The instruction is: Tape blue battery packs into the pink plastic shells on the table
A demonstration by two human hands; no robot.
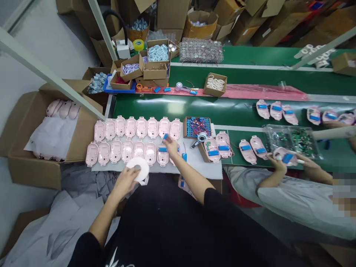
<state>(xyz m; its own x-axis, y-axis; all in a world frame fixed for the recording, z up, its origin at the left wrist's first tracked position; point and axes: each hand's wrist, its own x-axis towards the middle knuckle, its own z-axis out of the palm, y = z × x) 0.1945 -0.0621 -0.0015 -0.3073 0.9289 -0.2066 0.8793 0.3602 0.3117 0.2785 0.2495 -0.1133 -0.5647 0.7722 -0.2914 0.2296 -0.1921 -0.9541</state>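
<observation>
My left hand is closed round a roll of white tape, in front of the lower row of pink plastic shells. With its fingers pinched, my right hand holds a small blue battery over the right end of the two rows. Just below that hand, one lower-row shell has a blue battery lying in it. To the right of my wrist, another blue battery rests on the white sheet. The upper row of shells lies open side up.
A box of wired blue batteries stands right of the rows, beside a magnifier-like tool. Shells with batteries lie further right. A co-worker's hands hold another shell. At left is a carton of pink shells.
</observation>
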